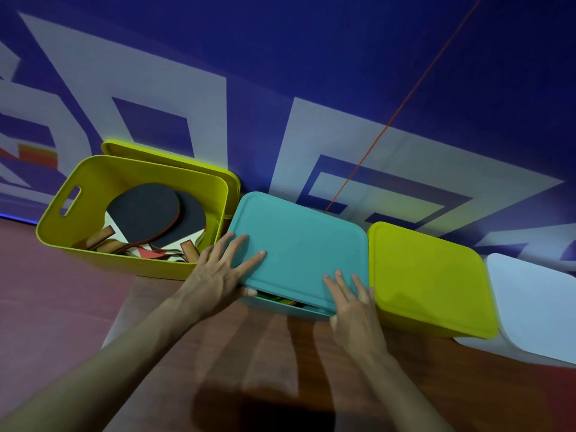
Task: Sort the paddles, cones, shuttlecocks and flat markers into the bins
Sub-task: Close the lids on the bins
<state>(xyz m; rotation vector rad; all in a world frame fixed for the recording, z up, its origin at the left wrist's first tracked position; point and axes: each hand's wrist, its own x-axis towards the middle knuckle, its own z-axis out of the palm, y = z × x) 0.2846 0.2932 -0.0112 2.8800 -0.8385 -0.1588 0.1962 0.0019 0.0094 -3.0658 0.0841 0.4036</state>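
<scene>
Teal plastic forms the lid (299, 244), which is laid askew on the teal bin (293, 308), second from the left in a row of four on the floor; its near edge is raised, and coloured items show in the gap. The left hand (218, 275) is spread flat on the left corner with the thumb tucked beneath, and the right hand (352, 310) grips the near right edge. Ideally the lid is squared to the rim, then pressed evenly. Paddles (156, 213) fill the open yellow bin (131, 263) at left.
</scene>
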